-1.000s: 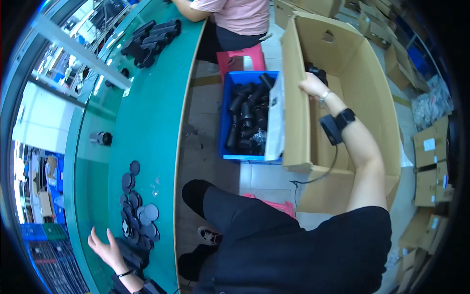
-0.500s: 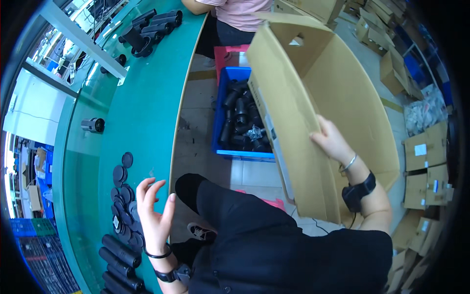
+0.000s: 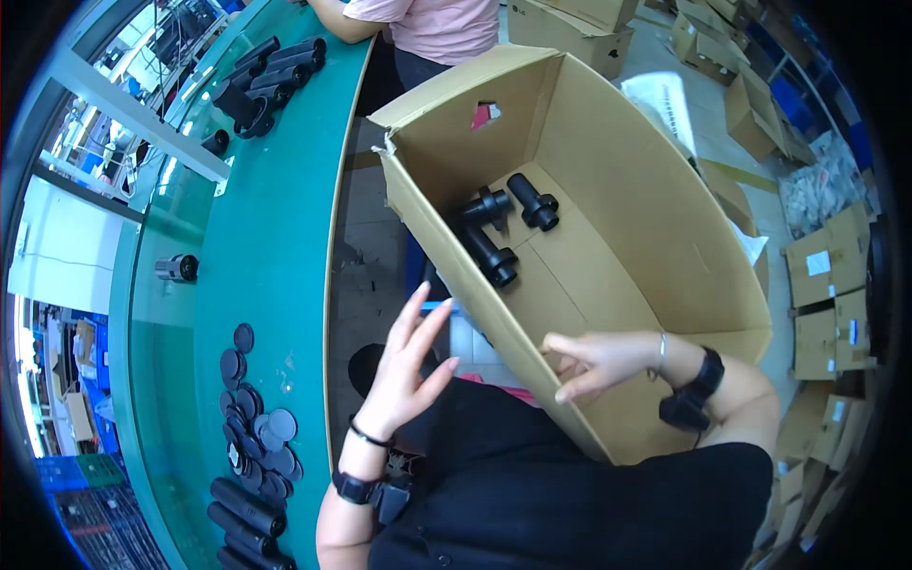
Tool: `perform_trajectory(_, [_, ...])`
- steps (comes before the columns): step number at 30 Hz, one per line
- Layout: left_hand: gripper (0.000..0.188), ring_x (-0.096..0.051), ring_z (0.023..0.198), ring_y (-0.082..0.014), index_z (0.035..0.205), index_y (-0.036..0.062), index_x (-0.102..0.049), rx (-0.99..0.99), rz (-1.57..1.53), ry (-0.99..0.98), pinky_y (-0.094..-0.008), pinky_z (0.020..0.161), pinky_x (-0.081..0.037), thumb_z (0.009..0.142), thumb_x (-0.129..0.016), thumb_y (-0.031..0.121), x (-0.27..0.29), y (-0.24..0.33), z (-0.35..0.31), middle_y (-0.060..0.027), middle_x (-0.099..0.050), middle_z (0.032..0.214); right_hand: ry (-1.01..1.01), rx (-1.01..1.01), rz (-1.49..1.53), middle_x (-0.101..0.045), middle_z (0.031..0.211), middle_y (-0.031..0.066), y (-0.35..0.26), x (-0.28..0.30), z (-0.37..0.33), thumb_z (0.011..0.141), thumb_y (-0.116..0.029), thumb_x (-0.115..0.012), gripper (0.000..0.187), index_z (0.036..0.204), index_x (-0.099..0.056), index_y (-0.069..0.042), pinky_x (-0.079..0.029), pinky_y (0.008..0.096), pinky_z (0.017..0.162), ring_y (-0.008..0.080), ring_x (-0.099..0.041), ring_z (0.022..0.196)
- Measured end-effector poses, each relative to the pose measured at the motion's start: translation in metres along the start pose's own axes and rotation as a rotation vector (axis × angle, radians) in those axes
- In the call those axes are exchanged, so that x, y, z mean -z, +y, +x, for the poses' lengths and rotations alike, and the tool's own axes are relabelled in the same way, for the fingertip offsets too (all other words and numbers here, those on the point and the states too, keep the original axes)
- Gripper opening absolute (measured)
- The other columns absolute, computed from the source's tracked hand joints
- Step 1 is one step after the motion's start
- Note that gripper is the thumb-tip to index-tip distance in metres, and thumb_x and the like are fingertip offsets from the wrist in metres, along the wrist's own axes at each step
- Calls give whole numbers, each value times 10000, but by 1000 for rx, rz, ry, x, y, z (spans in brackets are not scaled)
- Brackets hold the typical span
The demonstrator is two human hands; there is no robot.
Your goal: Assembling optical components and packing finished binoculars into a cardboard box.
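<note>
A large open cardboard box (image 3: 617, 247) stands tilted in front of me. Inside it, near the far left corner, lie three black tubular parts (image 3: 537, 204), each with a wider collar. My right hand (image 3: 603, 364) is at the near left rim of the box, its fingers bent and closed on the cardboard edge. Just outside that same wall, my left hand (image 3: 408, 366) is raised with its fingers spread and nothing in them. A small piece of blue bin (image 3: 437, 309) shows behind my left fingers; the box hides the rest.
A green workbench (image 3: 275, 228) runs along my left. It bears several black discs (image 3: 252, 427), black tubes (image 3: 249, 508), more black parts (image 3: 275, 76) and a dark cylinder (image 3: 178, 268). A person in pink (image 3: 427, 28) is at its far end. Cartons (image 3: 822, 323) line the right.
The box has swung left and tipped so its inside and the black parts show, covering most of the blue bin. My left hand has moved right, from the bench toward the box.
</note>
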State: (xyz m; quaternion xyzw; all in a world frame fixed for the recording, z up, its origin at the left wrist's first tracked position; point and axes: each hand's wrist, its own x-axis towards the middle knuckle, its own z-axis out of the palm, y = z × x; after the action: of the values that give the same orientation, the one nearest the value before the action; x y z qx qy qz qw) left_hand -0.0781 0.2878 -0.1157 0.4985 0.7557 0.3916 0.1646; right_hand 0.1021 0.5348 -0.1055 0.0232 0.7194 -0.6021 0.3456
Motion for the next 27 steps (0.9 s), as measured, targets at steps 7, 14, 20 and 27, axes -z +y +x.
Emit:
perform_trajectory(7, [570, -554, 938, -279, 1359, 125, -496, -190, 294, -154, -365, 857, -475, 826, -681, 211, -33, 3, 40, -125, -373, 1486, 148, -205, -260, -663, 1051, 184, 97, 124, 140, 924, -301, -579, 387, 1219, -567, -51, -560, 371, 749, 282, -674, 902])
perform_trajectory(14, [587, -541, 904, -282, 1359, 128, -490, -142, 289, -159, -375, 840, -481, 815, -692, 213, -28, 4, 30, -126, -370, 1486, 675, -220, -615, -493, 1268, 271, 191, 118, 256, 850, -144, -585, 429, 1271, -520, -94, -444, 431, 970, 428, -540, 1135])
perform_trajectory(20, [619, -475, 1215, -346, 1433, 128, -416, -141, 8, -145, -426, 1027, -406, 869, -657, 211, -17, -8, 23, -165, -290, 1528, 711, -23, -685, -675, 961, 216, 137, 110, 199, 679, -40, -692, 298, 977, -694, -25, -513, 445, 820, 375, -652, 919])
perform_trajectory(27, [636, -457, 1199, -239, 1431, 48, -346, 124, -425, 44, -336, 972, -441, 908, -646, 251, 13, -15, 37, -157, -408, 1329, 1408, 308, -568, -617, 982, 113, -12, 99, 53, 720, 68, -613, 306, 1021, -607, 16, -517, 289, 703, 171, -624, 787])
